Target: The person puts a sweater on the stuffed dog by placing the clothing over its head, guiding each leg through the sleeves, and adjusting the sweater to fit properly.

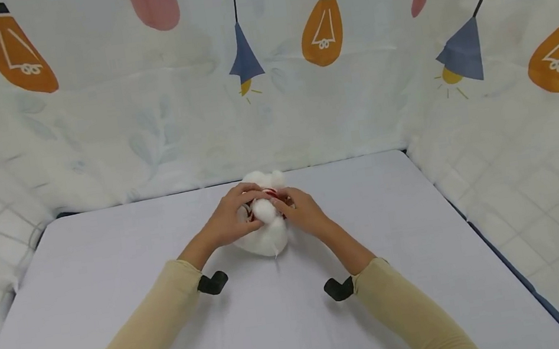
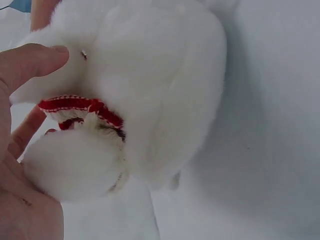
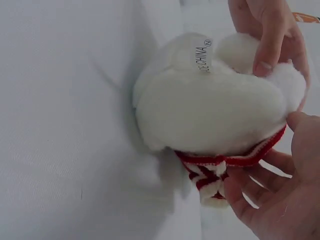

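Note:
A white plush toy [image 1: 267,240] stands on the table near its back edge, between both hands. It wears a knitted red and white sweater [image 3: 204,175], most of which the hands cover in the head view. My left hand [image 1: 227,220] grips the toy from the left, its thumb pressed against the white fur in the left wrist view. On the other side, my right hand [image 1: 306,212] pinches the sweater's red-striped hem [image 3: 250,156]. A round white fluffy part [image 2: 75,165] sticks out below the knit, and a printed label [image 3: 201,56] shows on the fur.
A pale cloth covers the table [image 1: 259,332]. Behind it hangs a white curtain [image 1: 186,122] printed with bulbs and lamps, which also runs along both sides. Black wrist mounts [image 1: 213,283] stick out from beige sleeves [image 1: 136,338].

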A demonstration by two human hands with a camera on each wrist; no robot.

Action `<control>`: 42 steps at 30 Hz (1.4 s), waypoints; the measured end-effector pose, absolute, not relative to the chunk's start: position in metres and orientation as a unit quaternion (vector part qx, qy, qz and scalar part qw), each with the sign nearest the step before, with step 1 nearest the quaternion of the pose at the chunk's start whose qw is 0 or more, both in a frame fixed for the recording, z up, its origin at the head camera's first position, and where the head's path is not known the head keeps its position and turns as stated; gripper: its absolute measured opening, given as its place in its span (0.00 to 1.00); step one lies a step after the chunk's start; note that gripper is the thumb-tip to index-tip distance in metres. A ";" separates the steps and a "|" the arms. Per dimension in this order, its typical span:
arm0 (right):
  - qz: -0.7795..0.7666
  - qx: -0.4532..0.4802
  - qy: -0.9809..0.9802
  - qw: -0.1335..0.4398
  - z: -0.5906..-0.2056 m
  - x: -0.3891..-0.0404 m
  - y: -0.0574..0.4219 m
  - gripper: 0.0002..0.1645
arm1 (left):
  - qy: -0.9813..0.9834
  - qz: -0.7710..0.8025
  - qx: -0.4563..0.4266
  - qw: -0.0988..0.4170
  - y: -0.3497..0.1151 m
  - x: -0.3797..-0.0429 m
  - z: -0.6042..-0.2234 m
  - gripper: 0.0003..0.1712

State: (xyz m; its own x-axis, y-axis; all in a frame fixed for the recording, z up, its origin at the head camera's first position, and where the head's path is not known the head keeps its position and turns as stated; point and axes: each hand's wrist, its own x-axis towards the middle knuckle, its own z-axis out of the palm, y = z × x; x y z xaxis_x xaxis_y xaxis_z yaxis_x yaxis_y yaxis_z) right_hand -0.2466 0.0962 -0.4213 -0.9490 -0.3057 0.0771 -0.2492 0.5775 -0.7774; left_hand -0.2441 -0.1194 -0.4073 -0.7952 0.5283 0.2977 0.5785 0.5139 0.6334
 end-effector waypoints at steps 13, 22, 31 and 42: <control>-0.434 -0.082 0.897 0.010 -0.432 -0.249 0.110 0.21 | -0.876 -0.348 -0.331 0.038 -0.119 -0.241 -0.404 0.22; -0.441 -0.037 0.895 0.061 -0.444 -0.255 0.119 0.26 | -0.876 -0.357 -0.324 0.034 -0.124 -0.241 -0.404 0.20; -0.515 -0.008 0.855 0.059 -0.450 -0.261 0.117 0.19 | -0.865 -0.376 -0.330 0.034 -0.127 -0.240 -0.405 0.21; -0.594 -0.043 0.784 0.177 -0.454 -0.263 0.112 0.19 | -0.872 -0.367 -0.323 0.014 -0.128 -0.241 -0.405 0.24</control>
